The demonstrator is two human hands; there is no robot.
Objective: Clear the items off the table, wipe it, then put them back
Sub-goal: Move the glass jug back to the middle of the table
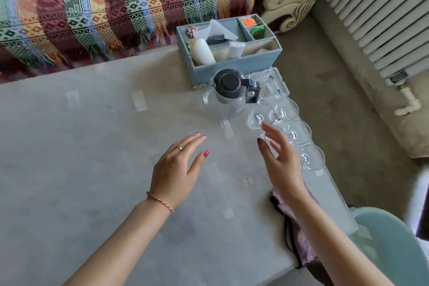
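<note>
Both hands hold nothing: left hand (178,167) hovers flat over the table (81,158), right hand (282,158) spread beside, perhaps touching, the glasses (262,115) near the glass kettle (228,93); purple cloth (299,246) lies under the forearm.

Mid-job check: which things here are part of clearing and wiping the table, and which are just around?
Job:
table
glass teapot
drinking glasses
clear tray
blue organizer box
purple cloth
left hand and right hand, both open

Around:
sofa throw
radiator
pale blue chair
</note>
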